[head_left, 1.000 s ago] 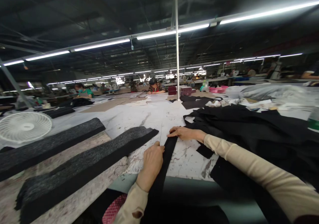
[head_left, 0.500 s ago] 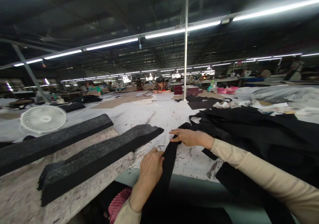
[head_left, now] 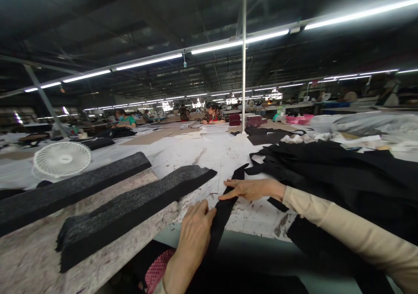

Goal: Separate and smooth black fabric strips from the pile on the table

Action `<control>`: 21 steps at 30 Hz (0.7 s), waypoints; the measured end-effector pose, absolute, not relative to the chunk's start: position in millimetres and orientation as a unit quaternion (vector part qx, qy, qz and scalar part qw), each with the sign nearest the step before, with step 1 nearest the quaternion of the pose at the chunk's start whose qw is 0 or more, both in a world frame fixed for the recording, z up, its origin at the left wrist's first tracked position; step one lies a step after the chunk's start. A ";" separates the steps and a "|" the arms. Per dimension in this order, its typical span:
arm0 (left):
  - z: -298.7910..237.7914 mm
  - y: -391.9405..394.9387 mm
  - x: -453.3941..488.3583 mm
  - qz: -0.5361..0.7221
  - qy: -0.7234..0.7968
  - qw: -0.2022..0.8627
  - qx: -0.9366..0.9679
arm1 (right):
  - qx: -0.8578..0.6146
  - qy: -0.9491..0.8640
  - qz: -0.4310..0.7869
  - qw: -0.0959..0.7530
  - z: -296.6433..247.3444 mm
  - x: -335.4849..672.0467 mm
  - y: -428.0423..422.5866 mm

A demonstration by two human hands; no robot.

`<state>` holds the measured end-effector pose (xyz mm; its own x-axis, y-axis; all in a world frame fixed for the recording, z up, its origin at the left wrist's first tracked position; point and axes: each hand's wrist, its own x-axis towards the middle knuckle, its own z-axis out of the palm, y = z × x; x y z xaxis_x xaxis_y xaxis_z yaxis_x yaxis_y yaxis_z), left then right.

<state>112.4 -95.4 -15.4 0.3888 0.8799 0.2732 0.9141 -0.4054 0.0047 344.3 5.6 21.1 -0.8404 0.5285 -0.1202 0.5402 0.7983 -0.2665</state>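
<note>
A long black fabric strip (head_left: pixel 225 211) runs from the white tabletop over its near edge towards me. My left hand (head_left: pixel 194 231) is at the strip's left edge with fingers curled and thumb against the cloth, seemingly pinching it. Across the strip's upper part lies my right hand (head_left: pixel 250 189), palm down, its fingers stretched out. The strip's far end (head_left: pixel 240 172) shows beyond that hand. To the left lie two stacks of strips, a nearer grey-and-black stack (head_left: pixel 137 207) and a farther stack (head_left: pixel 78 185).
A large heap of black fabric (head_left: pixel 333 167) covers the right side. A white fan (head_left: pixel 62 159) stands at the left. A white pole (head_left: pixel 244 67) rises from the table (head_left: pixel 186 150). Farther back are a pink basin (head_left: pixel 298 119) and a person (head_left: pixel 213 114) across the table.
The strip's far end now lies straighter and apart from the heap. My right hand has come slightly nearer along the strip. The view has shifted a little.
</note>
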 end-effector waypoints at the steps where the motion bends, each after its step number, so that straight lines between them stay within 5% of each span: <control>1: -15.5 -93.4 114.3 -0.118 -0.539 0.073 -0.831 | 0.288 0.946 -0.149 0.021 19.2 345.5 7.4; 12: -10.6 -23.3 166.7 -0.102 -0.536 0.045 -0.837 | 0.424 0.903 0.023 -0.065 -3.8 372.3 70.5; 21: -8.9 -31.9 151.7 -0.121 -0.576 0.001 -0.809 | 0.338 0.933 -0.067 -0.105 -12.0 360.4 57.7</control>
<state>151.7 -31.9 -8.9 0.3075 0.9309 0.1972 0.9315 -0.3368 0.1373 360.4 57.7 -12.0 -0.7502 0.6439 0.1504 0.6160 0.7632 -0.1951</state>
